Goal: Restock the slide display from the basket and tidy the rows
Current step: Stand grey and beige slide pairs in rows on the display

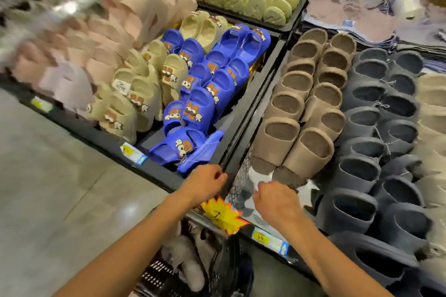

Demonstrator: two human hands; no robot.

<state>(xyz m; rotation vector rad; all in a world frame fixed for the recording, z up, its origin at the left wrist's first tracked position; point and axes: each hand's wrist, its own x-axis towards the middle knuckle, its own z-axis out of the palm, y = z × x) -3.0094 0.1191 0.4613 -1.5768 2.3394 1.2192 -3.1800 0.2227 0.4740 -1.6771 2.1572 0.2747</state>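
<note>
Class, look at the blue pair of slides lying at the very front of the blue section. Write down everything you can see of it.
The blue pair looks like matt moulded foam in bright royal blue. It lies tipped over across the front of its compartment, by the black front rim, while the blue row behind stands on end. A cartoon charm with white eyes and brown parts sits on a strap, and thin white thread trails nearby. The left hand is close; contact cannot be told.

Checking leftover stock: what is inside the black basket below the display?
Pale fluffy slippers lie in the basket. A dark shape beside them and the picture's edge hide the rest, so the count is unclear.
</note>
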